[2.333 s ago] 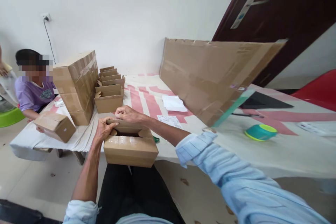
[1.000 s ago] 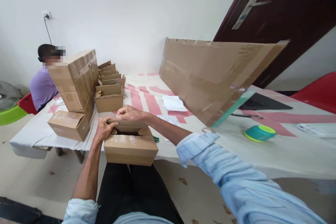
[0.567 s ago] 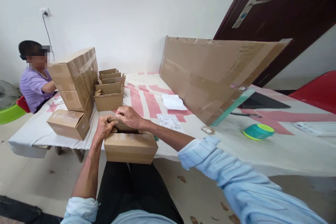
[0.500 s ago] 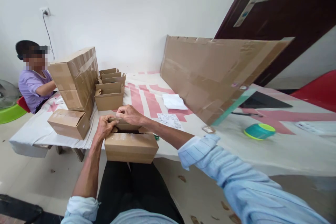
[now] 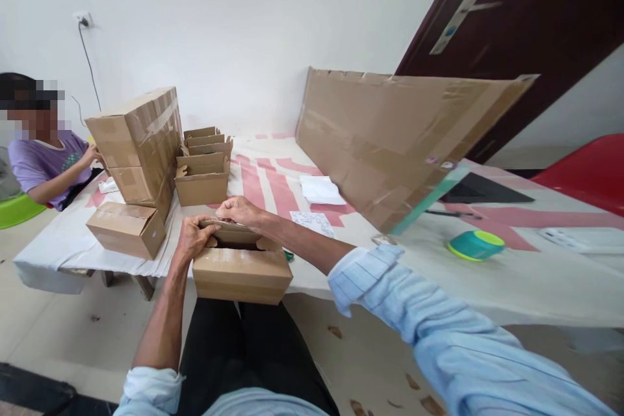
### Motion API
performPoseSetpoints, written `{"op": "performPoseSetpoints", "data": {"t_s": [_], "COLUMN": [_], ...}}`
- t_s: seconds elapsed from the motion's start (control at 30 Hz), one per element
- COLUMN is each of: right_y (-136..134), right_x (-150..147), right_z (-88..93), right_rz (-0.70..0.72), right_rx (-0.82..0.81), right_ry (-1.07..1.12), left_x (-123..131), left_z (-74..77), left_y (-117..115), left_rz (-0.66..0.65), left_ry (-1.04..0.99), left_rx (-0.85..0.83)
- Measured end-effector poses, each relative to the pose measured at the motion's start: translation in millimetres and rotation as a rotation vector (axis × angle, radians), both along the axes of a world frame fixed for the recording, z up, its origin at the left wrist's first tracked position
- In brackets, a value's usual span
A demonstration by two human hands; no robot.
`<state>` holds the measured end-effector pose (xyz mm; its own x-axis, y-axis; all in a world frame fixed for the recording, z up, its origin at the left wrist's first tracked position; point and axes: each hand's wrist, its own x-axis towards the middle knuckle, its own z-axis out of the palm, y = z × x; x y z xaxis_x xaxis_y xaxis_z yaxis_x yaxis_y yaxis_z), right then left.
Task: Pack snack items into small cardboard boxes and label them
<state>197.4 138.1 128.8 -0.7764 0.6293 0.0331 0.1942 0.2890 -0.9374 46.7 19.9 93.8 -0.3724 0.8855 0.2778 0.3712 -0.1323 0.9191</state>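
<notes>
My left hand (image 5: pixel 192 237) is curled tight around the left end of the back flap (image 5: pixel 229 232) of the small corrugated box (image 5: pixel 242 271) on my lap. My right hand (image 5: pixel 238 210) lies half closed over the flap's top edge, fingers bent onto it. Glossy tape covers the box's front. Beyond, on the cloth-covered table (image 5: pixel 511 286), sit a closed box (image 5: pixel 127 229), a taped carton (image 5: pixel 139 143) and open boxes (image 5: pixel 202 179); a flat cardboard sheet (image 5: pixel 390 136) leans at the right
</notes>
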Motion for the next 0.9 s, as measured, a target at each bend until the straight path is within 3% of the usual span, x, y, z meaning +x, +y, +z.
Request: {"op": "performPoseSetpoints", "data": {"t_s": [0.17,0.37,0.53,0.6,0.7,0.8,0.9], "right_y": [2,23,31,32,40,58,77], "right_x": [-2,1,12,21,48,97,164], "right_z": [-1.7,0.7,5.4,9.9,18.8,20.8,5.4], "right_rz": [0.028,-0.173,-0.062,-0.047,-0.151,-0.364,-0.634], "right_rx": [-0.082,-0.291,-0.335,-0.29,-0.113,0.126,0.309], "right_ry": [0.019,0.16,0.286,0.36,0.452,0.49,0.467], "left_x": [0,1,1,-3,-15,-32,-49], "left_z": [-0.4,-1.7,-3.4,-1.3,6.6,15.2,16.7], "left_y": [-2,-13,-10,-4,3,7,13], "left_rz": [0.004,0.045,0.029,0.05,0.101,0.154,0.182], "left_ry": [0.057,0.156,0.246,0.249,0.243,0.228,0.209], "left_rx": [0.007,0.066,0.05,0.045,0.048,0.066,0.066]}}
